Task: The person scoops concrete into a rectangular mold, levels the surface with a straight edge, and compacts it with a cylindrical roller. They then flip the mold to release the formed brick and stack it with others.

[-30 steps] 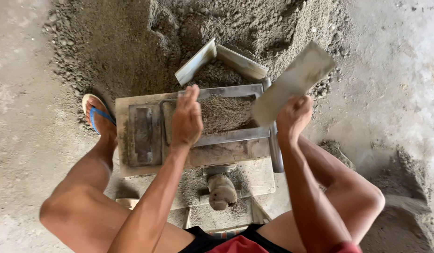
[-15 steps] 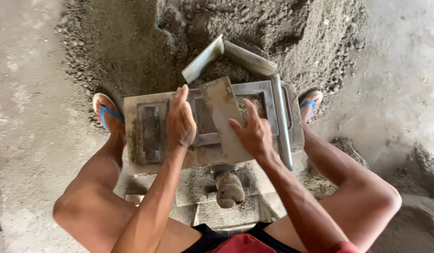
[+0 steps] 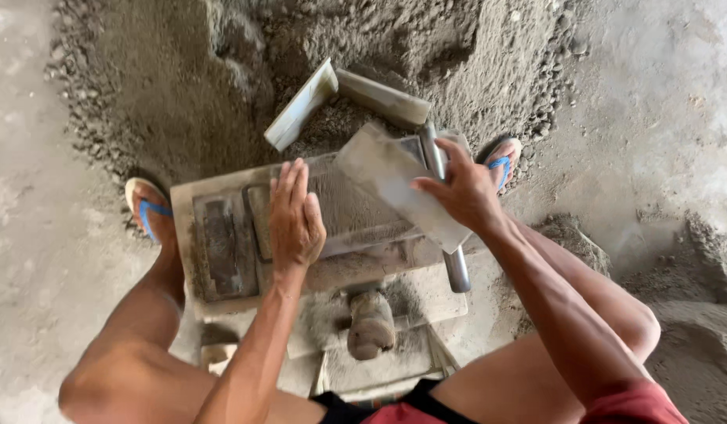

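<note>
The flat grey rectangular board (image 3: 402, 187), which 1 second ago was lifted high in the right hand (image 3: 463, 191) at the upper right of the frame and half a second ago lay nearly flat over the mould, is now tilted at frame centre, its upper corner raised toward the sand heap and its lower edge sliding down to the right. The right hand's grip is clenched on that lower right edge, thumb on top. The left hand (image 3: 295, 217) has stayed on the grey metal brick mould (image 3: 222, 243) at centre left, palm down and fingers spread flat on the packed damp mix, grasping nothing. I judge the board has just been drawn across the mould's top to level the fill, so the surface looks close to flush. A steel lever bar (image 3: 442, 212) runs beside the right wrist. Behind, at top centre, a folded grey metal scoop (image 3: 332, 98) sits in the dark sand pile (image 3: 183, 78). A blue-strapped sandal (image 3: 147, 210) shows at left.
</note>
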